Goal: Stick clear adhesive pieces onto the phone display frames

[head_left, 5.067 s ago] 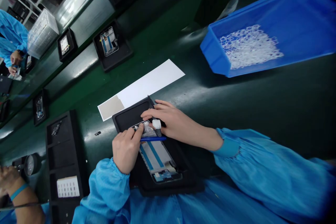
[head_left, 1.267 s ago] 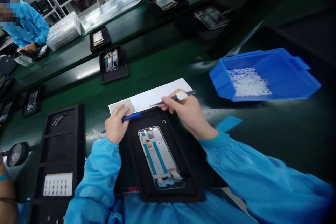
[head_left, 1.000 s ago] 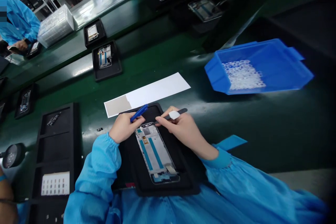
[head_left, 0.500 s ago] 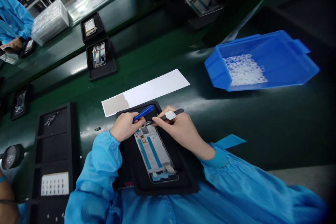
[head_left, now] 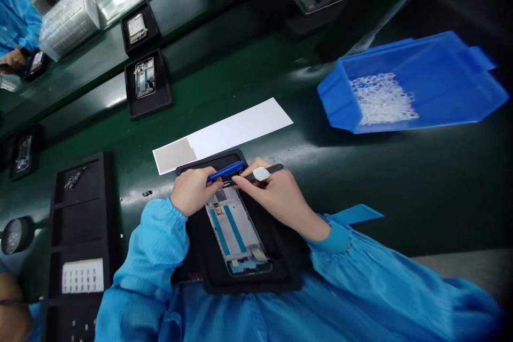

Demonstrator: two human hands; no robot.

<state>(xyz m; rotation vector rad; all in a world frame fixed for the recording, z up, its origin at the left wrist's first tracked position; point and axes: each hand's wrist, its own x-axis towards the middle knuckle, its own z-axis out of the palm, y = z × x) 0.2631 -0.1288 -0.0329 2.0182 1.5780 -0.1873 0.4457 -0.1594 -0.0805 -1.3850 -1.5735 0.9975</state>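
An opened phone (head_left: pixel 236 230) with two blue strips across its silvery inside lies in a black tray (head_left: pixel 286 272) in front of me. At its top end, my left hand (head_left: pixel 191 191) is closed round a blue pen-like tool (head_left: pixel 226 171). Facing it, my right hand (head_left: pixel 276 195) pinches dark tweezers (head_left: pixel 274 169) with a white patch on them. The tweezers' tips point toward the phone's top edge. My fingers partly hide that edge, so what the tips touch cannot be made out.
Behind the tray lies a white sheet (head_left: pixel 244 125). A blue bin (head_left: pixel 441 80) of small white pieces is at right. A black compartment tray (head_left: pixel 78 224) with small parts stands at left. Further phones in trays (head_left: pixel 164 99) lie beyond, and a co-worker's sleeve (head_left: pixel 18 16) shows upper left.
The blue tool has tilted flatter, its far end shifting right toward my right hand. The view has shifted slightly. Both hands keep their holds at the phone's top end.
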